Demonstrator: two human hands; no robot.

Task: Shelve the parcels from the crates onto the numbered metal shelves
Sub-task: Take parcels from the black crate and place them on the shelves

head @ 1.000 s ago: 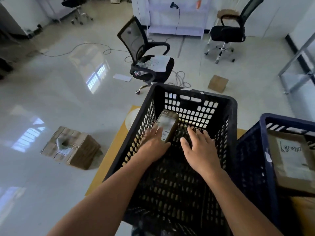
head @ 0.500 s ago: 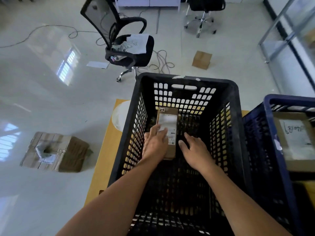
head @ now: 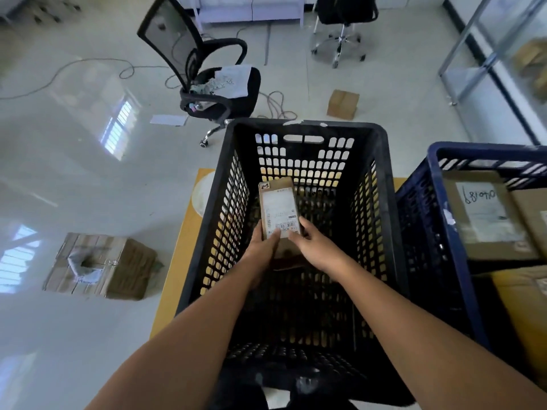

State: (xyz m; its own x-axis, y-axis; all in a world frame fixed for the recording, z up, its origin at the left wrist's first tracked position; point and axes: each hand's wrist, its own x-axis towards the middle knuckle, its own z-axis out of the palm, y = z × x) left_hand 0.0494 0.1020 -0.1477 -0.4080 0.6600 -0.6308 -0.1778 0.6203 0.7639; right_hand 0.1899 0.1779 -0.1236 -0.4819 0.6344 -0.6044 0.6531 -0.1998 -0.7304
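In the black crate (head: 381, 202) your left hand (head: 262, 247) and right hand (head: 316, 247) clamped fingers on a small parcel (head: 276, 202); the neighbouring blue crate (head: 444, 217) held cardboard boxes (head: 485, 220).

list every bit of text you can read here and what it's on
"2-3": handwritten on the far end of the small parcel in the black crate.
Its printed label and barcode: too small to read.
"81040", uncertain: handwritten on the large parcel in the blue crate.
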